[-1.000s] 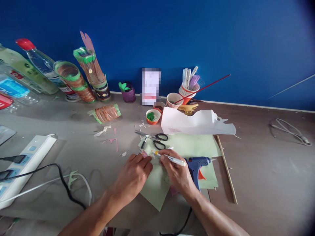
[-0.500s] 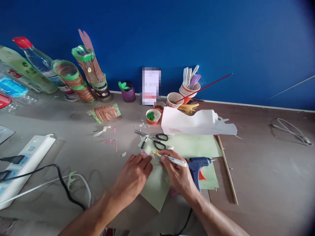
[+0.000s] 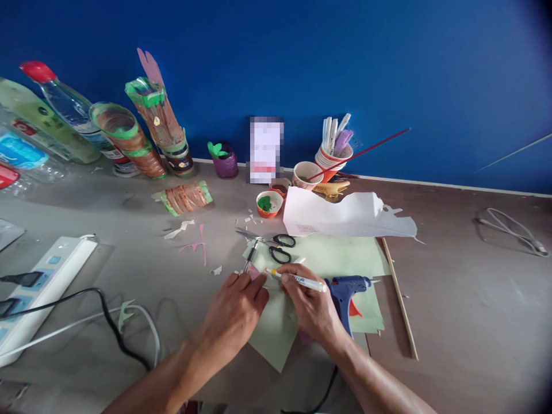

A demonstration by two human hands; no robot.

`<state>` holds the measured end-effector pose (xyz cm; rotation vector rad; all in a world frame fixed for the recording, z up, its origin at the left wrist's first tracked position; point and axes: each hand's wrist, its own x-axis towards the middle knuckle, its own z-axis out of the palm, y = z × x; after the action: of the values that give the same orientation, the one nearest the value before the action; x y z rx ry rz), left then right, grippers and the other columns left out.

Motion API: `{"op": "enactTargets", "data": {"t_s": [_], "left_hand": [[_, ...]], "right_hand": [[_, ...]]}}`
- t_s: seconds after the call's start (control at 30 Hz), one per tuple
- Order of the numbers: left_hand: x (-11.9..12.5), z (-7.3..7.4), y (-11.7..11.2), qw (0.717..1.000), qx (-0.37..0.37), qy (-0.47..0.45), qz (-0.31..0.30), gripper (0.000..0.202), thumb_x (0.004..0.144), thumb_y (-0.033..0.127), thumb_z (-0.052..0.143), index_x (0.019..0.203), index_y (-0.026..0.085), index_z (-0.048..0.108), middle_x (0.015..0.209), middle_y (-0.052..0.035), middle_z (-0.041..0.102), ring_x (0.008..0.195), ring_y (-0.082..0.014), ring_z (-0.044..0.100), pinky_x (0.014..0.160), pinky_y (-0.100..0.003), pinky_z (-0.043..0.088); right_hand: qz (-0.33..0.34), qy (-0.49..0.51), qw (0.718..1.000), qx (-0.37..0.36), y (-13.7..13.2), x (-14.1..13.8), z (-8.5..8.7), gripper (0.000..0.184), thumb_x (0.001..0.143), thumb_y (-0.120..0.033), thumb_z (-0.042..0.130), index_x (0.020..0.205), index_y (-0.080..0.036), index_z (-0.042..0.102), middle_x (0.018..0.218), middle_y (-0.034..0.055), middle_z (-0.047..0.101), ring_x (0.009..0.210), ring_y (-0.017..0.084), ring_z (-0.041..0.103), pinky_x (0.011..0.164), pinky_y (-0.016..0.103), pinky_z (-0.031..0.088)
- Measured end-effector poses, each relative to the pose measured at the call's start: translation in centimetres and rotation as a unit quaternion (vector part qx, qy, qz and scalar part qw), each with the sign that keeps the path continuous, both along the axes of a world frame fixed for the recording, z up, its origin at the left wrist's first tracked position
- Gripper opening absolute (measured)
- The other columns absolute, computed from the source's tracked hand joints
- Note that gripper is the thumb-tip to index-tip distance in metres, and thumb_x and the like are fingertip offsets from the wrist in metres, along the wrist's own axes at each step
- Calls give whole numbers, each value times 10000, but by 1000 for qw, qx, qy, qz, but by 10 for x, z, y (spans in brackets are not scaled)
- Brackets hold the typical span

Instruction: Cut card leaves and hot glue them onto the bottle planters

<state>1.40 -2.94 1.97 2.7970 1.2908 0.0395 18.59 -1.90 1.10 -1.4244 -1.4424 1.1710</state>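
A white acrylic marker (image 3: 307, 282) with a yellow band near its tip is pinched in my right hand (image 3: 311, 302), tip pointing left. Close to that tip, my left hand (image 3: 238, 305) rests with curled fingers low over the green paper (image 3: 276, 339); whatever its fingertips hold is too small and covered to make out. A scrap of pink paper (image 3: 253, 271) shows just beyond them. A black-gripped pen (image 3: 250, 256) lies beside the scrap, and black-handled scissors (image 3: 280, 254) lie farther back. Right of my right hand is a blue glue gun (image 3: 345, 290).
Paint cups (image 3: 268, 205), a cup of markers (image 3: 330, 155) and a phone (image 3: 265, 149) stand along the wall. White paper (image 3: 332, 213) covers part of the green sheets. Painted tubes (image 3: 129, 141) and bottles (image 3: 71, 109) are at left, near a power strip (image 3: 47, 299). A wooden stick (image 3: 401, 302) lies at right.
Both hands keep nearly the same place and grip. The marker has tilted very slightly at its tip, and the whole view has shifted a little.
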Motion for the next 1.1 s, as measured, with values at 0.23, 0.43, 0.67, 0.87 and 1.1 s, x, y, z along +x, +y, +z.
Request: {"op": "enactTargets", "data": {"t_s": [0.23,0.43,0.67,0.87,1.1], "left_hand": [[1,1,-2,1000,-2,10,3,85,894,192,594,855,171,668,1144,-71,693,907,-215,585,766,-361,400],[2,2,-3,1000,8,7,0,71,883,203,617,845,167,665,1149,-63,701,895,-218,595,737,-360,395],[3,1,-3,1000,13,11,5,48,867,186,638,833,165,665,1145,-57,710,889,-215,602,730,-359,401],[3,-2,-4,1000,20,9,1,55,868,163,622,824,163,654,1136,-70,706,901,-219,606,720,-357,410],[2,-3,-6,1000,26,4,2,67,876,151,600,836,166,652,1137,-73,701,894,-219,606,742,-364,423]], "right_hand": [[8,-6,1000,1,1,0,1,223,897,-311,516,833,-168,674,610,-10,538,595,135,528,559,216,430],[14,-14,1000,0,1,-1,3,232,898,-319,505,837,-170,672,619,-2,554,599,145,539,572,227,439],[17,-35,999,6,0,-1,3,226,898,-296,507,835,-167,682,672,11,600,622,145,568,629,231,467],[17,-55,998,9,1,-2,1,210,891,-286,511,838,-178,683,701,17,634,646,153,592,668,234,485],[18,-61,998,15,0,-1,0,217,896,-276,502,840,-185,691,763,28,672,693,157,607,690,233,484]]}}
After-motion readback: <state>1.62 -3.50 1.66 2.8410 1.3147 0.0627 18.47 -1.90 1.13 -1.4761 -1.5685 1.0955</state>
